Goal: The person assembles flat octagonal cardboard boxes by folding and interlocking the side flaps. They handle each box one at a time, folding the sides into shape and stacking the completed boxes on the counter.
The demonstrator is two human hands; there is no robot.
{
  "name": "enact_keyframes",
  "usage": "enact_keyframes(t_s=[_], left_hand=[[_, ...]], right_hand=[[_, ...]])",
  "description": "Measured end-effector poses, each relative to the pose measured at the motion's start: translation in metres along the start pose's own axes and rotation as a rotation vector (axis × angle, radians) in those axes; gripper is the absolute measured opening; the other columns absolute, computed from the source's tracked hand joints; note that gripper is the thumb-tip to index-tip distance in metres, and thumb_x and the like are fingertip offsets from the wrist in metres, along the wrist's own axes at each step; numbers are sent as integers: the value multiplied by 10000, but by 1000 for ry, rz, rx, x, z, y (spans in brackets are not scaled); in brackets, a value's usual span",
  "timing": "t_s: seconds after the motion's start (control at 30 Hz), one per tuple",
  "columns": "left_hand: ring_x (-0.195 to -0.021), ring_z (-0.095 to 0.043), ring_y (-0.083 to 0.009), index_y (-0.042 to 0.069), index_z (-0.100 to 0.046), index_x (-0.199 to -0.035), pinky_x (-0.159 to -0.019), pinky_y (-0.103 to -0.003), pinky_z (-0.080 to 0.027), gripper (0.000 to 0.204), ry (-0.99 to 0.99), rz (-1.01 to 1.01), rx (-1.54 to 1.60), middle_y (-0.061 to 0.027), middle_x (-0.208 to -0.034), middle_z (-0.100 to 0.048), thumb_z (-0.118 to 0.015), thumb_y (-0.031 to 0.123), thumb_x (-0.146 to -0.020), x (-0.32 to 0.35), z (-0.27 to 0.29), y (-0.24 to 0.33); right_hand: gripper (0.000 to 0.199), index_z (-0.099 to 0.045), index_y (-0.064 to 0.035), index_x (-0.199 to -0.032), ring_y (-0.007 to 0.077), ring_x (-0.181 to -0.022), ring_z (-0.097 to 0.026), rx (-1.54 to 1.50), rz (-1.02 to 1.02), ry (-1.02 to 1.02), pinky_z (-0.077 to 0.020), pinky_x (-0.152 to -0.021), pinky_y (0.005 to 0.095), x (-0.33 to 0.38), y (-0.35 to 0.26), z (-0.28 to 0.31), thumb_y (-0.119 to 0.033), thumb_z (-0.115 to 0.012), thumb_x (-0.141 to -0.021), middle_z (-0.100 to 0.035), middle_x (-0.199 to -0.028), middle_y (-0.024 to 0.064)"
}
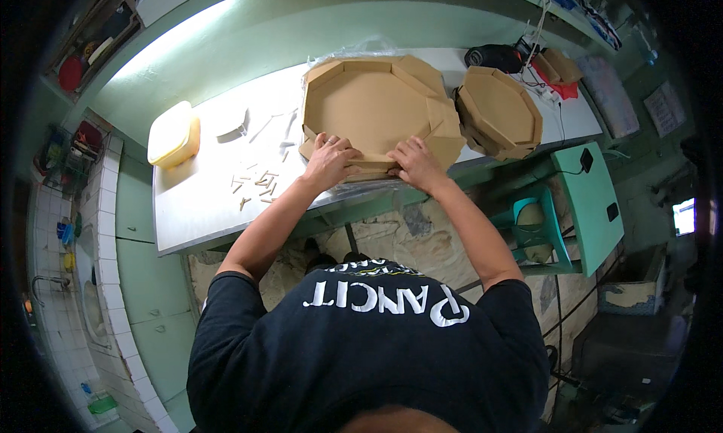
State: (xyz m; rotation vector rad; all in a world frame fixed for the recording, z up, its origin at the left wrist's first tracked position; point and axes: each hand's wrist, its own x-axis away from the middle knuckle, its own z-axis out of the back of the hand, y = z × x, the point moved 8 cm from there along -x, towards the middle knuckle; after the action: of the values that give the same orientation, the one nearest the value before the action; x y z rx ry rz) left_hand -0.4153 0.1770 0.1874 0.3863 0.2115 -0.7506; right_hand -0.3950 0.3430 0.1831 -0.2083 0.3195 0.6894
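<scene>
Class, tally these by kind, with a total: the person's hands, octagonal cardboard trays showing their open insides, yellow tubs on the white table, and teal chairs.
Hands: 2
Octagonal cardboard trays: 2
Yellow tub: 1
Teal chair: 1
Total: 6

Two octagonal cardboard trays [369, 105] [501, 111], one yellow plastic tub [172, 136]

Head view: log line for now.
left hand: on large cardboard tray, near side | right hand: same side | smaller tray: right | small tan pieces: left
</scene>
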Motion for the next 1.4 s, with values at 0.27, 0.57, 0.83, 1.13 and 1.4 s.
enact_keyframes(t_s=[0.27, 0.57, 0.83, 1.13, 1.4], left_hand=[[-1100, -483, -199, 148, -697, -900, -1108, -509, -209, 213, 97, -63, -220, -1, -916, -583, -713, 332, -792, 2, 23, 16], [-863, -645, -243, 13, -520, -1124, -653, -378, -584, 344, 593, 766, 1835, -133, -1081, -581, -650, 249, -910, 20, -15, -2], [-966, -637, -272, -9, -442, -1261, -742, -416, -586, 388, 421, 758, 1504, -151, -1151, -569, -560, 116, -913, 35, 3, -85], [-900, -602, -190, -38, -547, -1167, -748, -331, -511, 351, 298, 730, 949, -111, -1032, -633, -587, 113, -853, 16, 13, -91], [-837, -592, -161, 45, -603, -1110, -720, -302, -473, 308, 154, 866, 1690, -55, -904, -635, -480, 293, -975, 32, 0, -92]], right_hand=[[164, -596, -89, -811, 252, -902, -541, 42, -1, 186, -393, -852, 418, -11, -22, 28, -58, -628, -653, -570, -881, 53], [227, -637, -136, -914, 238, -988, -548, 244, -125, 178, -354, -905, 483, -46, -69, 56, -199, -704, -707, -593, -961, 22], [814, -424, -80, -1413, 328, -1272, -429, 41, -338, 793, -294, -1067, 504, 36, -48, 208, -403, -763, -748, -525, -1297, 172], [577, -395, -34, -1319, 160, -1091, -547, -1226, -565, 611, -417, -959, 310, 39, -30, 135, -78, -710, -839, -576, -1172, 87], [434, -493, -53, -1234, 139, -1000, -591, -1358, -815, 802, -448, -912, 283, 66, 16, 91, -130, -696, -858, -613, -1153, 64]])
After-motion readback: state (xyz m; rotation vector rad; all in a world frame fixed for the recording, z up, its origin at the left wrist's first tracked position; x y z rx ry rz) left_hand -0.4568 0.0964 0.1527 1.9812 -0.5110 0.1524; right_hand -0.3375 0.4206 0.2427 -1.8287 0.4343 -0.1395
